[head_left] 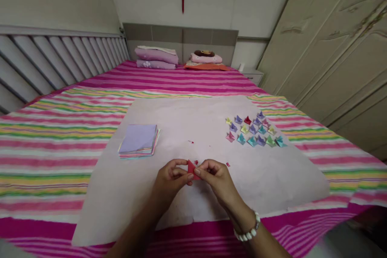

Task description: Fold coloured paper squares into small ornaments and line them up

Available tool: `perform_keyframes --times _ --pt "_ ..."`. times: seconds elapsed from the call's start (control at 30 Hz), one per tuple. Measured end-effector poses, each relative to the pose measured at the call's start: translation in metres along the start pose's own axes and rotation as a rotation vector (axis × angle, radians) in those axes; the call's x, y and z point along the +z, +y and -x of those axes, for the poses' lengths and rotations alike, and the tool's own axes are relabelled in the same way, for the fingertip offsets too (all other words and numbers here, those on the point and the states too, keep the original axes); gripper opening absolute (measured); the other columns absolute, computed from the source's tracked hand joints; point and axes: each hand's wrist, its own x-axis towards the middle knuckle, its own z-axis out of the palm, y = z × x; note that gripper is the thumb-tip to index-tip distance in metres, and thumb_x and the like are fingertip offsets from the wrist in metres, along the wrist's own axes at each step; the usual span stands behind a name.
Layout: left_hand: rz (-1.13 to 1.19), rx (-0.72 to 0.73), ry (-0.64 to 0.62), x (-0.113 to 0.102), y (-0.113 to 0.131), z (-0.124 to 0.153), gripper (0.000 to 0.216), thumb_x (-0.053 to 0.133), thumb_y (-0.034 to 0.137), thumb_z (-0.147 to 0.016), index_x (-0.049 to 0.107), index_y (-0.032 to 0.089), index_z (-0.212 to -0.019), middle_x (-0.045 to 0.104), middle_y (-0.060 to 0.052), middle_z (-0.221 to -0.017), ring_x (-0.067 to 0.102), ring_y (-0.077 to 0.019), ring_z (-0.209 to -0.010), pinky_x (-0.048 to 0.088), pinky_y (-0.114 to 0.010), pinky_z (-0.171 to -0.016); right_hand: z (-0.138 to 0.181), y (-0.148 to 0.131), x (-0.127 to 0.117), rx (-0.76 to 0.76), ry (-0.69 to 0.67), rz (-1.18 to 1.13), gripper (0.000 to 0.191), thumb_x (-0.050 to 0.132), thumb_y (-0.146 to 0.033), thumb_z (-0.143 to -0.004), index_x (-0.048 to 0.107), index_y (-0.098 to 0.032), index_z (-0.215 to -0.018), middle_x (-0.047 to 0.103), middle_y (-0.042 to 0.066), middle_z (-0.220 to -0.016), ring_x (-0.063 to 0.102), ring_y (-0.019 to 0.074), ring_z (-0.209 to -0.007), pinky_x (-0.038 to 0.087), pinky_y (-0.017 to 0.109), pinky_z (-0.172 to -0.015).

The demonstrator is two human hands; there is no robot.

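Between my two hands is a small piece of folded red paper [191,167], held just above a large pale sheet [175,115]. My left hand [173,175] pinches its left side between thumb and fingers. On the right side, my right hand [214,173] grips the paper with thumb and forefinger; a white bracelet circles that wrist. Tiny red scraps lie beyond and beside the hands, one scrap [228,164] to the right and a thin one [191,142] farther off. Part of the folded paper is hidden by my fingertips.
Left of my hands stands a stack of square coloured paper [139,139], lilac on top. Several small folded paper figures [252,129] sit in rows at the right. The sheet lies on a striped bed [54,149]. Folded bedding [157,56] rests by the headboard [181,34].
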Motion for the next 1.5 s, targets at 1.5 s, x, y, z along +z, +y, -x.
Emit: perform_keyframes --times 1.5 --pt "0.309 -0.217 0.014 0.002 -0.070 -0.024 0.054 0.088 0.054 -0.040 0.075 0.015 -0.075 0.062 0.000 -0.056 0.046 -0.0075 -0.048 0.035 -0.021 -0.051 -0.003 0.047 0.006 0.215 -0.039 -0.527 0.036 0.085 -0.031 -0.058 0.074 -0.011 -0.086 0.065 0.003 -0.060 0.053 0.0096 -0.046 0.038 0.021 -0.047"
